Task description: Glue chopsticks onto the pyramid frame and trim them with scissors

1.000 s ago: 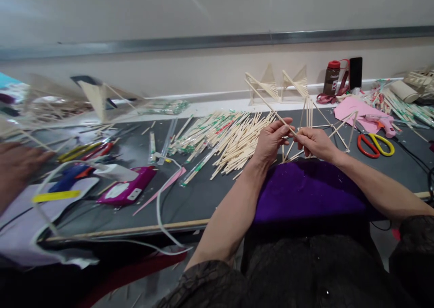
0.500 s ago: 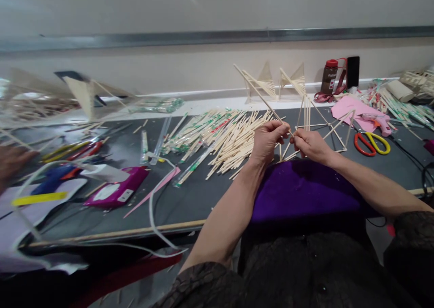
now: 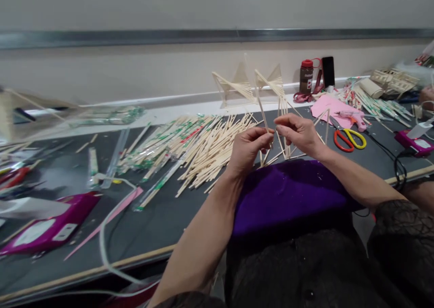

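Observation:
My left hand (image 3: 251, 147) pinches a wooden chopstick (image 3: 263, 109) near its lower end; the stick rises steeply and its top is blurred. My right hand (image 3: 297, 134) is beside it, thumb and fingers pinched together close to the left fingertips. Whatever is between the right fingers is too small to make out. Behind and below both hands stands a frame of joined chopsticks (image 3: 283, 114), partly hidden by my right hand. A loose heap of bare chopsticks (image 3: 213, 152) lies left of my left hand. A purple cloth (image 3: 288, 195) covers my lap.
Wrapped chopsticks (image 3: 162, 141) lie left of the heap. Two stick models (image 3: 233, 86) stand against the wall. At right are scissors (image 3: 349, 138), a pink glue gun (image 3: 354, 117), pink paper (image 3: 327, 107), a bottle (image 3: 306, 77) and a phone (image 3: 328, 72). A white cable (image 3: 103, 240) crosses the table edge.
The view has turned right. The chopstick has swung from a leftward slant to nearly upright. My right hand has moved from the stick's lower end to beside my left fingertips.

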`<action>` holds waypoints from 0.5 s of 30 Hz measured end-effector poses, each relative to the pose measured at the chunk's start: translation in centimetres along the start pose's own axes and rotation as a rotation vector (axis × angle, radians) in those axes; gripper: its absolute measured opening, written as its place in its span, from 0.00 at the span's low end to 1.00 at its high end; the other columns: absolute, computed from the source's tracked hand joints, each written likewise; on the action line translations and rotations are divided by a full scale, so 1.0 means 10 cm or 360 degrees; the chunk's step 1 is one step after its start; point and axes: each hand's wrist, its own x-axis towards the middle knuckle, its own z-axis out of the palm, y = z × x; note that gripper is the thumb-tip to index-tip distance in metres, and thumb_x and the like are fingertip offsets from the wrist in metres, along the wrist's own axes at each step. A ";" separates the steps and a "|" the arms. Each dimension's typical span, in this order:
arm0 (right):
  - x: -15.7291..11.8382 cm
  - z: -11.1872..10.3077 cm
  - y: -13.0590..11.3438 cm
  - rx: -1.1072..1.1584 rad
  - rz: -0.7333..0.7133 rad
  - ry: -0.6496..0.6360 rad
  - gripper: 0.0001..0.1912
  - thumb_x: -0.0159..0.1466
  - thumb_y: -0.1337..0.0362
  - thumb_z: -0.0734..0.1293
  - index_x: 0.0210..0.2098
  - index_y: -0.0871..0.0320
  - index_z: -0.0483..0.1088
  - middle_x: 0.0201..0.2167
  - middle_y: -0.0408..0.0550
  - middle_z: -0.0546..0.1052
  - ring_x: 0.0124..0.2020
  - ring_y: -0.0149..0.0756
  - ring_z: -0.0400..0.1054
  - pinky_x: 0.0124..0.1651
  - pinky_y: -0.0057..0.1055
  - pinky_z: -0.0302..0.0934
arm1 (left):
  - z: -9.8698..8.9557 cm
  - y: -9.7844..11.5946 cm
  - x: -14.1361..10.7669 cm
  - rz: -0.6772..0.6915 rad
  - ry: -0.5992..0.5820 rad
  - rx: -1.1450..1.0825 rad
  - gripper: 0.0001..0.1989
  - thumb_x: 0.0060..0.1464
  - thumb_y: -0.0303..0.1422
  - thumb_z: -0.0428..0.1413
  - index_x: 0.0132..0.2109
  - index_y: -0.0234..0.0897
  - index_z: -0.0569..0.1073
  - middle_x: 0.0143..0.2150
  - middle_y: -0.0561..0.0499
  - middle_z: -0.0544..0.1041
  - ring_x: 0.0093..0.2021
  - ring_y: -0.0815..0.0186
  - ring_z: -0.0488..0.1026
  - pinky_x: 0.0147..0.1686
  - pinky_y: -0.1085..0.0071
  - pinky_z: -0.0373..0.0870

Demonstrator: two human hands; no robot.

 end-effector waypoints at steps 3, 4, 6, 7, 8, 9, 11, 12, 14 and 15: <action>0.01 -0.01 0.01 0.0082 -0.0045 0.0006 0.10 0.65 0.60 0.64 0.40 0.58 0.73 0.31 0.43 0.75 0.26 0.25 0.65 0.28 0.24 0.61 | 0.04 -0.02 -0.03 -0.0034 -0.0089 0.0147 0.06 0.41 0.35 0.67 0.29 0.38 0.82 0.21 0.54 0.74 0.20 0.73 0.66 0.20 0.76 0.63; 0.01 -0.02 0.00 0.0097 -0.0080 0.0002 0.10 0.65 0.59 0.64 0.39 0.58 0.73 0.29 0.42 0.74 0.25 0.25 0.65 0.29 0.24 0.61 | 0.05 -0.02 -0.04 -0.0046 -0.0111 0.0180 0.06 0.41 0.35 0.68 0.29 0.38 0.82 0.21 0.54 0.74 0.20 0.73 0.66 0.21 0.76 0.64; 0.01 -0.02 -0.02 0.0100 -0.0118 0.0013 0.09 0.65 0.59 0.64 0.37 0.58 0.72 0.28 0.42 0.74 0.26 0.25 0.65 0.30 0.25 0.62 | 0.05 -0.03 -0.04 -0.0057 -0.0141 0.0214 0.07 0.41 0.36 0.68 0.28 0.38 0.82 0.20 0.54 0.74 0.20 0.72 0.66 0.21 0.76 0.64; 0.01 -0.03 -0.04 0.0091 -0.0106 0.0022 0.09 0.65 0.59 0.65 0.37 0.58 0.72 0.29 0.42 0.74 0.26 0.25 0.66 0.30 0.25 0.62 | 0.05 -0.03 -0.04 -0.0055 -0.0147 0.0217 0.07 0.41 0.37 0.68 0.28 0.39 0.82 0.20 0.54 0.74 0.20 0.72 0.66 0.21 0.76 0.64; 0.01 -0.03 -0.06 0.0079 -0.0079 0.0027 0.08 0.64 0.60 0.65 0.37 0.58 0.72 0.29 0.42 0.74 0.27 0.26 0.66 0.30 0.25 0.62 | 0.05 -0.04 -0.04 -0.0047 -0.0149 0.0217 0.07 0.41 0.37 0.69 0.28 0.39 0.82 0.21 0.54 0.74 0.20 0.72 0.66 0.21 0.76 0.63; 0.01 -0.03 -0.08 0.0065 -0.0045 0.0022 0.07 0.64 0.60 0.65 0.37 0.58 0.71 0.30 0.42 0.74 0.28 0.26 0.67 0.30 0.24 0.62 | 0.05 -0.05 -0.04 -0.0036 -0.0152 0.0216 0.08 0.41 0.37 0.69 0.28 0.39 0.82 0.21 0.54 0.74 0.20 0.72 0.66 0.20 0.76 0.63; 0.03 -0.04 -0.13 0.0044 0.0006 -0.0003 0.06 0.63 0.61 0.66 0.36 0.58 0.70 0.30 0.42 0.74 0.27 0.25 0.67 0.30 0.24 0.62 | 0.06 -0.07 -0.03 -0.0019 -0.0158 0.0209 0.07 0.41 0.37 0.69 0.28 0.39 0.82 0.20 0.54 0.74 0.19 0.72 0.65 0.20 0.76 0.63; 0.03 -0.04 -0.15 0.0034 0.0021 -0.0021 0.05 0.63 0.62 0.66 0.35 0.58 0.69 0.30 0.42 0.74 0.27 0.25 0.67 0.29 0.24 0.62 | 0.07 -0.09 -0.03 -0.0014 -0.0160 0.0202 0.07 0.40 0.36 0.68 0.27 0.39 0.82 0.19 0.55 0.73 0.19 0.73 0.65 0.19 0.76 0.62; 0.04 -0.04 -0.19 0.0010 0.0038 -0.0044 0.04 0.63 0.63 0.65 0.34 0.58 0.68 0.29 0.41 0.73 0.26 0.25 0.66 0.29 0.25 0.62 | 0.09 -0.11 -0.02 -0.0010 -0.0159 0.0184 0.06 0.40 0.35 0.68 0.26 0.38 0.81 0.18 0.55 0.72 0.18 0.73 0.64 0.19 0.76 0.62; 0.05 -0.04 -0.20 -0.0004 0.0042 -0.0053 0.03 0.63 0.64 0.65 0.33 0.58 0.67 0.28 0.41 0.72 0.26 0.25 0.66 0.29 0.25 0.62 | 0.10 -0.12 -0.02 -0.0007 -0.0154 0.0179 0.06 0.40 0.35 0.67 0.26 0.38 0.80 0.18 0.55 0.72 0.17 0.73 0.64 0.19 0.75 0.62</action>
